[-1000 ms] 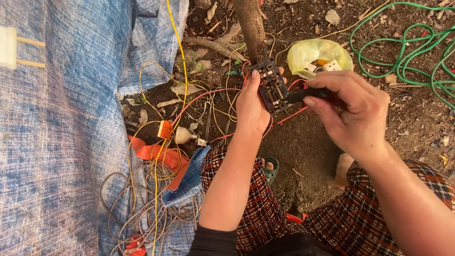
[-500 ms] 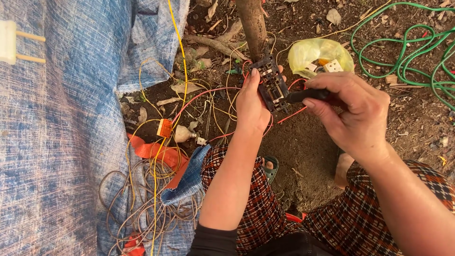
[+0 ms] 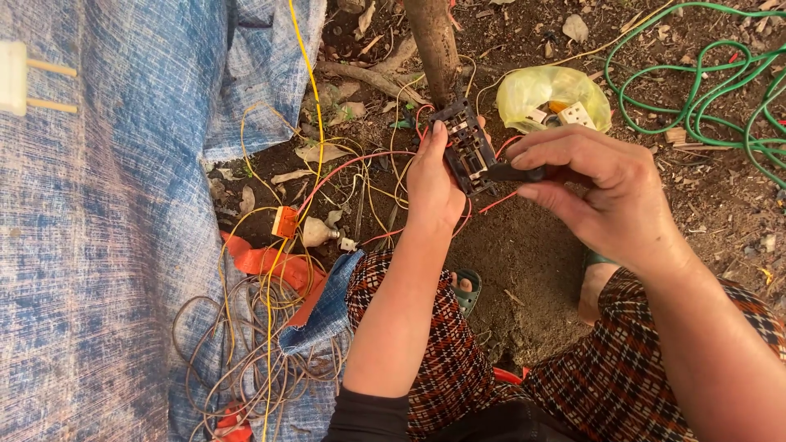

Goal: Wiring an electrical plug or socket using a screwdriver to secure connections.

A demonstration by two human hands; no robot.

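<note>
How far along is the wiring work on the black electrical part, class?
Done: red wires already run into the black electrical part. In hand: the left hand grips the part while the right hand presses a dark-handled tool against it. Left: loose yellow wires and an orange connector lie unattached on the ground.

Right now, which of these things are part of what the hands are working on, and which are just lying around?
In use:
left hand holding the black socket block
right hand holding a dark tool against it
red wires running to the block

Lying about:
yellow bag
green hose
blue tarp
orange strap
light bulb
white plug
</note>
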